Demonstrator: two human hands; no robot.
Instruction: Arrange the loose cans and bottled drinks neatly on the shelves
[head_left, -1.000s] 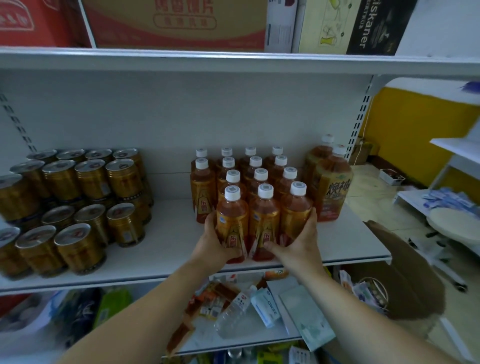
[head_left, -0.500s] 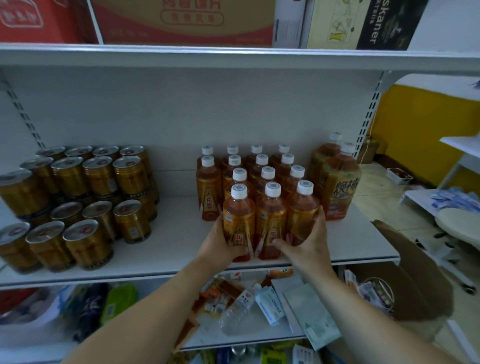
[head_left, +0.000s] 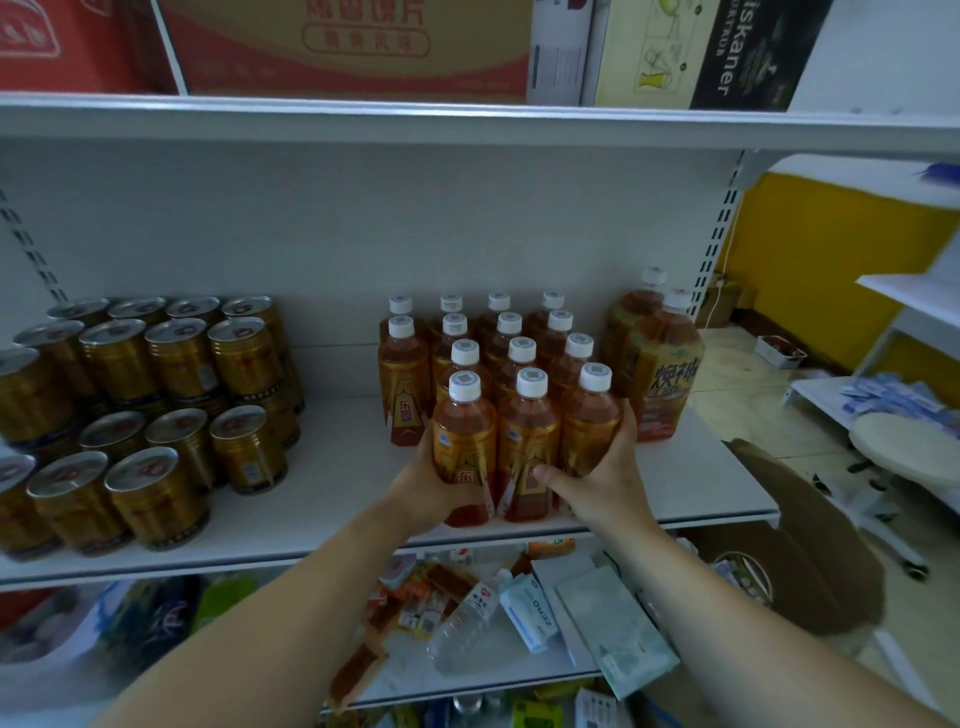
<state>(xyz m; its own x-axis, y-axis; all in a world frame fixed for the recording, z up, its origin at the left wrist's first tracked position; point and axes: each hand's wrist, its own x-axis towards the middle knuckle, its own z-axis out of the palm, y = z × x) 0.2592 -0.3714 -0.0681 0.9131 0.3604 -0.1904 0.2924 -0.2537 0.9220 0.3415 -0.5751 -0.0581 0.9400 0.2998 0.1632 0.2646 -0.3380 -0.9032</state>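
Squaring the front three bottles (head_left: 530, 447), near edge of the shelf (head_left: 332, 467).
Left hand (head_left: 421, 491) and right hand (head_left: 608, 470) clamp the row's ends, fingers (head_left: 625, 431) curled round the outer bottles; next, likely, slide it far, flush with the rows behind.

On my feed the left forearm (head_left: 291, 613) and right forearm (head_left: 727, 623) are both bare all the way to the near edge of view, smooth and rounded. The left grip (head_left: 423, 491) and right grip (head_left: 608, 483) are bare too.
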